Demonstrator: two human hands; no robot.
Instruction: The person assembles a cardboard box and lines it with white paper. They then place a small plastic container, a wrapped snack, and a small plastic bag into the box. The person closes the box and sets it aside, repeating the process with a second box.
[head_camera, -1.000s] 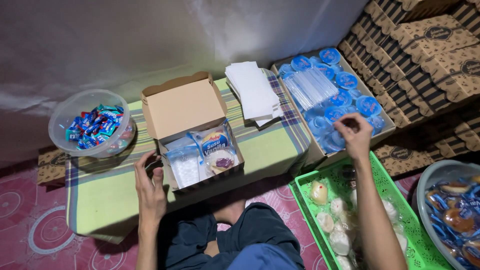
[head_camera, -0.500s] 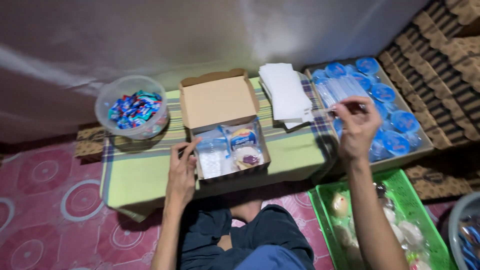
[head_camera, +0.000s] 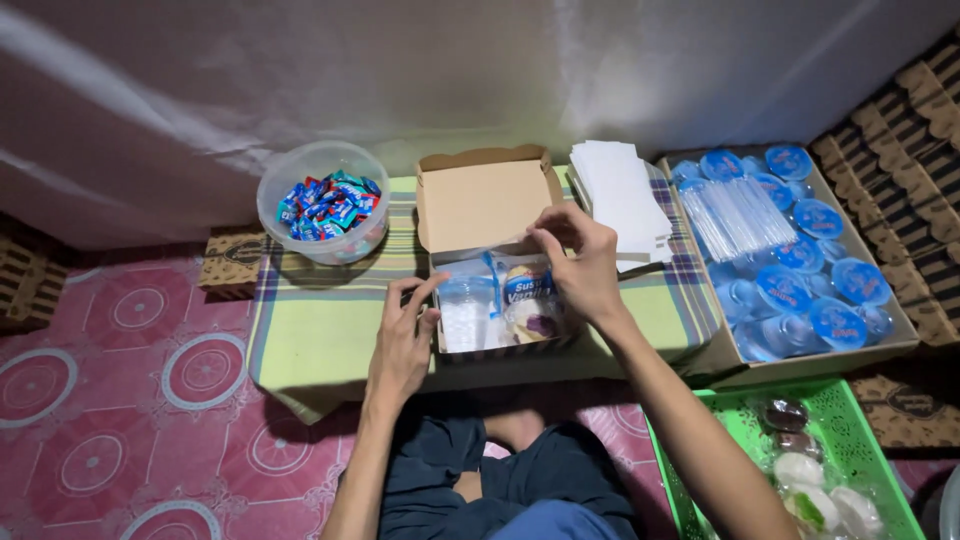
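Clear round plastic tub of wrapped sweets (head_camera: 322, 200): counter's far left corner. Left hand (head_camera: 405, 335): fingers loosely open, touching the open brown cardboard box (head_camera: 490, 250) at counter centre. Right hand (head_camera: 580, 262): pinching a small clear packet (head_camera: 535, 242) over the box. White paper stack (head_camera: 622, 195): far right edge.

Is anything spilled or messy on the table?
Nothing stands out. The sweets all sit inside their clear bowl, the water cups fill their carton, the white stack is tidy, and both hands, left hand and right hand, are at the open snack box.
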